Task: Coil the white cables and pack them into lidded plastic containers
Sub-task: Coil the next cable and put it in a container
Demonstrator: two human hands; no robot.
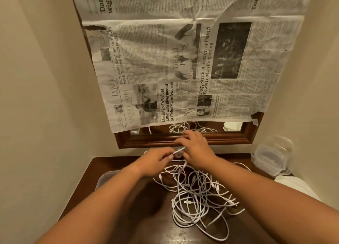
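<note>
A tangled heap of white cables (198,194) lies on the dark wooden table (128,163). Above its far end, my left hand (156,161) pinches one white cable between thumb and fingertips. My right hand (196,148) is just to the right of it, fingers bent over the same cable (178,151), which runs between the two hands and down into the heap. A clear plastic container (104,179) sits at the table's left, partly behind my left forearm. A stack of clear lidded containers (273,157) stands at the right edge.
A wood-framed mirror (183,141) covered with newspaper (183,69) hangs on the wall right behind the table. Cream walls close in on the left and right. A white object (293,185) lies below the container stack.
</note>
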